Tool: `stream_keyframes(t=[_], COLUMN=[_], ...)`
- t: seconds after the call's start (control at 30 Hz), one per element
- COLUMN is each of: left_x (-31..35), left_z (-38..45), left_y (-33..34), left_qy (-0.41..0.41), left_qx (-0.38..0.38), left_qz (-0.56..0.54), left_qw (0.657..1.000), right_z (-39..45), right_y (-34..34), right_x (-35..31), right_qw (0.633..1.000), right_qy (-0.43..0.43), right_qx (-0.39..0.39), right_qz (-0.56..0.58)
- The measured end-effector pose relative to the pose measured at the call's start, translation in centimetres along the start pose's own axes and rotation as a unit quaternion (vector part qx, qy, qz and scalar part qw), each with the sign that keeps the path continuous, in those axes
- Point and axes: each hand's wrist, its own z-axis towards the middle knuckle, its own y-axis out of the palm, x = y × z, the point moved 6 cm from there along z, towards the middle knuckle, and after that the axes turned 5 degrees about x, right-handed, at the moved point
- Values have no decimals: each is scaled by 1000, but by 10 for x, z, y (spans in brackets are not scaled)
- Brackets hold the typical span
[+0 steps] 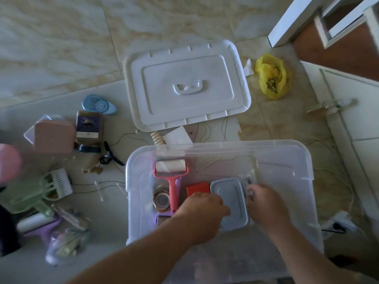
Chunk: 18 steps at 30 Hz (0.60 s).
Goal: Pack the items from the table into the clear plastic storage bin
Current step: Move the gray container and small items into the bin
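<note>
- Down in the lower middle of the frame, both my hands are inside the clear storage bin (303, 160), working on a grey lidded box (229, 199) on its bottom.
- My left hand (205, 208) rests on the box's left edge, fingers curled over it; how firm the grip is I cannot tell.
- My right hand (264, 203) is at the box's right edge, fingers curled down beside a small packet (248, 179); whether it pinches the box or the packet is too blurred to say.
- Just left of the box sits a red block (198, 187), and left of that a coral roller (171, 177) lies over tape rolls (161, 198).
- Above the bin, centre frame, the white lid (184, 85) lies flat.
- Over on the left the surface carries what is unpacked: a blue tape dispenser (99, 104), a pink box (54, 136), a green brush-and-dustpan set (41, 191), a purple lint roller (39, 226).
- Upper right, a yellow bag (272, 75) sits on the floor.
</note>
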Motion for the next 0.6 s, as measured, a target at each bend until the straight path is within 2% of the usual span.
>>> stream_keyframes(t=[0.07,0.13,0.2,0.27,0.33,0.4,0.43,0.47,0.53,0.6], left_x=[-22,-52,-87,-130,-178,-218,-231,-240,-250,-254], left_z=[-14,-33,-53,-65,-64,-53,-45,-37,-20,-8], left_y=[-53,-108,-157,-187,-194,-180,-168,-155,-130,-108], left_qy=[-21,-52,-91,-158,-227,-255,-249,-229,-177,-126], left_qx=[133,266,357,379,335,235,170,108,21,1], left_qz=[-65,-90,-89,-76,-60,-42,-27,1,92,162], left_qw=[989,958,925,908,913,937,953,967,980,979], right_z=[-5,-15,-12,15,55,99,116,129,147,153], right_y=[-65,-127,-167,-177,-162,-129,-110,-91,-53,-18], right_x=[-47,-101,-149,-189,-226,-256,-269,-280,-294,-297], right_qw=[983,939,908,906,921,927,916,894,830,760], right_qy=[-107,-226,-293,-321,-346,-374,-398,-427,-489,-533], right_qx=[133,218,240,204,120,10,-34,-61,-93,-120], right_qz=[60,139,180,188,131,18,-50,-119,-251,-351])
